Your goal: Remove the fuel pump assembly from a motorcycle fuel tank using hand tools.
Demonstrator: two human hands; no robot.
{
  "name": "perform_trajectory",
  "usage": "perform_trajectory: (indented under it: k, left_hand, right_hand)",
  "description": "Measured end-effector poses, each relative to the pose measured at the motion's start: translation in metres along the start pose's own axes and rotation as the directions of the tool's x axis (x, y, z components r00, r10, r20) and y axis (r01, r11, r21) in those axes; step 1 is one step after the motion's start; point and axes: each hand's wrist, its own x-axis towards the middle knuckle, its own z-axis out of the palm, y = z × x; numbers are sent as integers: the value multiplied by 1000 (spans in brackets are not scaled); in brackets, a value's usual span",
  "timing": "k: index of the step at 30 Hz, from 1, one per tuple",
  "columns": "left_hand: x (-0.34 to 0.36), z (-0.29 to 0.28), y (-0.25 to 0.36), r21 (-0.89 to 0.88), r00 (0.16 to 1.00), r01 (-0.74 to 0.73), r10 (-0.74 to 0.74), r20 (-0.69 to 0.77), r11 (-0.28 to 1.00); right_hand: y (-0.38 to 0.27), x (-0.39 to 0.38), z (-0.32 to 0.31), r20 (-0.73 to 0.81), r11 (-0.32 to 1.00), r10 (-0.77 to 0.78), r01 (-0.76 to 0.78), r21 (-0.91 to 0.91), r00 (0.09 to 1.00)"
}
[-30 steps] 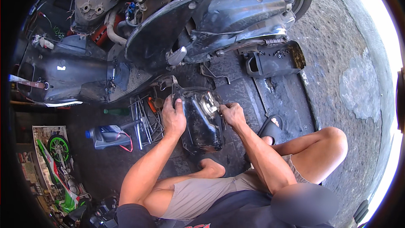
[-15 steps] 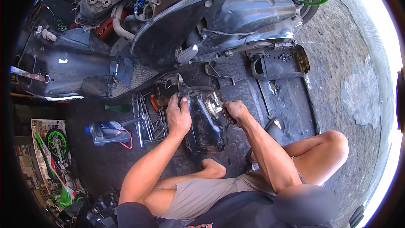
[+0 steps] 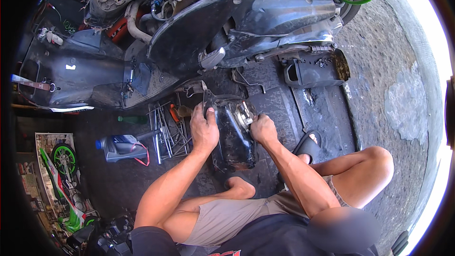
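I hold a black metal tank (image 3: 232, 151) with a silver fitting (image 3: 244, 116) on its upper right part. My left hand (image 3: 204, 130) is wrapped round the tank's left edge, thumb on top. My right hand (image 3: 262, 129) is closed at the tank's right side, beside the fitting; what its curled fingers grip is too hidden to make out. Several long metal tools (image 3: 166, 142) and an orange-handled tool (image 3: 174, 114) lie to the left of the tank.
A partly dismantled scooter (image 3: 289, 12) spans the top. A grey jug (image 3: 118, 149) and green bottle (image 3: 130, 119) lie left, near a small green bike (image 3: 66, 185). A black plastic housing (image 3: 310, 71) lies right, beside rough concrete (image 3: 379, 66). My sandalled foot (image 3: 308, 144) is below.
The tank and both my hands have shifted slightly right in view, as has the scooter. My right hand's fingers and wrist have turned slightly at the fitting.
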Motion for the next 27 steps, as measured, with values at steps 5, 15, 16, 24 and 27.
perform_trajectory:
  k: [5, 15, 16, 24, 27]
  left_hand:
    - [0, 4, 0, 16, 997, -60, 60, -41, 998]
    - [7, 4, 8, 14, 988, -153, 153, 11, 988]
    - [6, 4, 6, -10, 993, -119, 119, 14, 993]
    - [7, 0, 4, 27, 996, -81, 80, 43, 996]
    - [10, -4, -1, 51, 995, -90, 87, 49, 995]
  right_hand:
    - [5, -5, -2, -77, 996, 10, -3, 87, 997]
    - [55, 0, 4, -139, 944, -325, 314, -97, 935]
    - [57, -1, 8, -208, 919, -386, 394, -3, 899]
    - [43, -13, 23, -295, 921, -128, 224, 320, 947]
    - [38, -10, 18, -383, 875, -151, 304, 378, 911]
